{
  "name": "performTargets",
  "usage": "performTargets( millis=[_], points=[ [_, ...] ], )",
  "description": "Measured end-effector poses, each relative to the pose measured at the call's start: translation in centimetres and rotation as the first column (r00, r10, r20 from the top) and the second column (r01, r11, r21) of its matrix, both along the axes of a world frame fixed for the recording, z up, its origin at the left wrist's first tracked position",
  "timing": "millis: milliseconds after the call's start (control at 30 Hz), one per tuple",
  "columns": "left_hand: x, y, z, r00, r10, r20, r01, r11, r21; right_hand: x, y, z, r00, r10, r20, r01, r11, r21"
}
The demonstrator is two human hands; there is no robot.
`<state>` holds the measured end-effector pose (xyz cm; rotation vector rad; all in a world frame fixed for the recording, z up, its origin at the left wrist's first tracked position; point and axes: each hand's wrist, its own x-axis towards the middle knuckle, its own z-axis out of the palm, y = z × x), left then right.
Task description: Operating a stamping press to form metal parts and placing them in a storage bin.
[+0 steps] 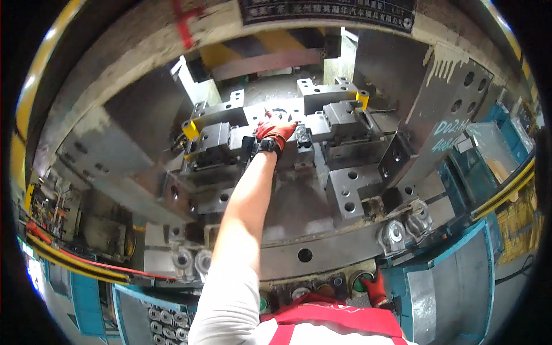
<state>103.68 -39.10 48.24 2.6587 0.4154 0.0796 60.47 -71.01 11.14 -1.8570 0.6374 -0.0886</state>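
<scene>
My left hand [275, 129], in a red glove with a dark band at the wrist, reaches far forward into the press. Its fingers are spread around the near side of a rounded metal part [280, 113] at the middle of the die [248, 110]; the fingers partly cover this part. Low on the right, my right hand [375, 289], also red-gloved, is at a green push button [361, 283] set in a round guard. Its fingers stretch toward the button, and whether they press it is hard to see.
Steel blocks [342, 122] flank the die on both sides, with large upright plates [428, 109] beyond. Formed metal parts [393, 237] stand on the front ledge at right and left. A blue bin [167, 299] of round parts is lower left; a blue chute [448, 287] is lower right.
</scene>
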Motion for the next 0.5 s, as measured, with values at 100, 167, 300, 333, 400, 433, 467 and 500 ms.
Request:
performTargets(
  millis=[100, 167, 300, 333, 400, 433, 467, 500],
  points=[
    [2.5, -1.3, -0.6, 0.991, 0.097, -0.097, -0.091, 0.994, 0.067, -0.5, -0.6, -1.3, 0.999, 0.033, 0.022, -0.035, 0.996, 0.081],
    [2.7, -1.4, -0.8, 0.996, 0.059, -0.072, -0.06, 0.998, -0.011, -1.1, -0.3, -1.0, 0.998, 0.03, 0.051, -0.035, 0.994, 0.103],
    [3.3, -1.3, -1.7, 0.999, 0.044, 0.01, -0.044, 0.999, 0.032, -0.2, 0.6, 4.1, 0.995, 0.085, -0.043, -0.088, 0.993, -0.076],
    [2.2, -1.9, -0.5, 0.999, 0.039, -0.019, -0.039, 0.999, 0.02, 0.2, 0.8, 6.5, 0.983, 0.127, -0.129, -0.137, 0.988, -0.071],
    [2.4, -0.6, -1.5, 0.989, 0.055, 0.138, -0.066, 0.995, 0.072, 0.4, 0.6, 9.1, 0.96, 0.172, -0.22, -0.207, 0.968, -0.146],
    [2.3, -0.2, -1.9, 0.971, 0.063, 0.229, -0.084, 0.993, 0.084, 0.2, 0.4, 9.5, 0.958, 0.164, -0.236, -0.219, 0.949, -0.228],
    [2.4, -0.1, -2.1, 0.96, 0.084, 0.266, -0.131, 0.977, 0.166, 0.2, 0.0, 10.4, 0.95, 0.198, -0.24, -0.25, 0.946, -0.208],
    [2.3, -0.4, -2.0, 0.948, 0.096, 0.304, -0.174, 0.955, 0.24, 0.0, -0.5, 11.5, 0.942, 0.227, -0.246, -0.277, 0.942, -0.189]
  ],
)
